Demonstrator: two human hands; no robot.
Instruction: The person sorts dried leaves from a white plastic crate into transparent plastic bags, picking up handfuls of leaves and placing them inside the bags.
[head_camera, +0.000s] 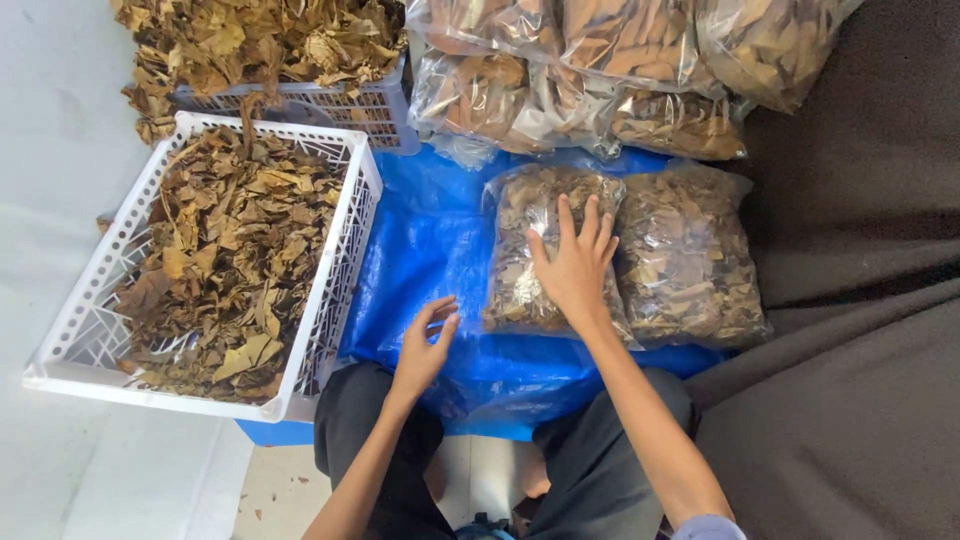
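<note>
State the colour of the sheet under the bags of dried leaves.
Bright blue sheet, seen in the head view.

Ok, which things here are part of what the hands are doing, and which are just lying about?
In hand:
right hand flat on a clear bag of dried leaves
left hand over the blue tarp

Lying about:
second filled bag
stacked bags
white basket of loose leaves
grey basket
</note>
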